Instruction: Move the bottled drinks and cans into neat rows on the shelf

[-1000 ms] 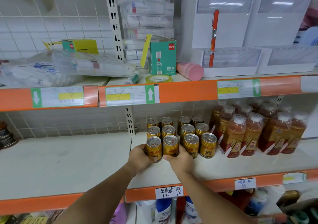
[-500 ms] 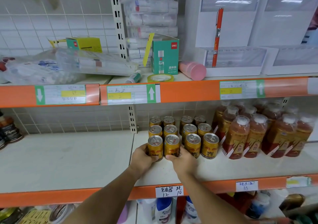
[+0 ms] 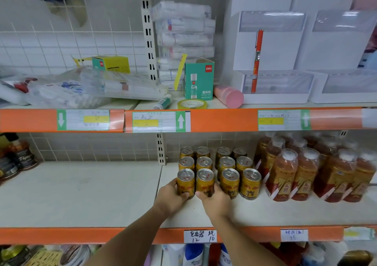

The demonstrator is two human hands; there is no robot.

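Several gold cans stand in rows on the middle shelf (image 3: 265, 214). My left hand (image 3: 170, 197) grips the front left can (image 3: 185, 181) from its left side. My right hand (image 3: 215, 199) holds the can beside it (image 3: 204, 181) at its base. Two more rows of gold cans (image 3: 239, 175) stand just to the right with a narrow gap between. Bottled orange-brown drinks (image 3: 285, 173) with white caps stand in rows further right.
The left shelf board (image 3: 81, 194) is bare except dark bottles (image 3: 18, 159) at the far left edge. The upper shelf carries a green glue box (image 3: 197, 79), a tape roll (image 3: 191, 104), a pink tube (image 3: 229, 96) and white trays (image 3: 275, 86).
Both hands stay on the two front cans, which have shifted slightly. The camera has tilted up a little.
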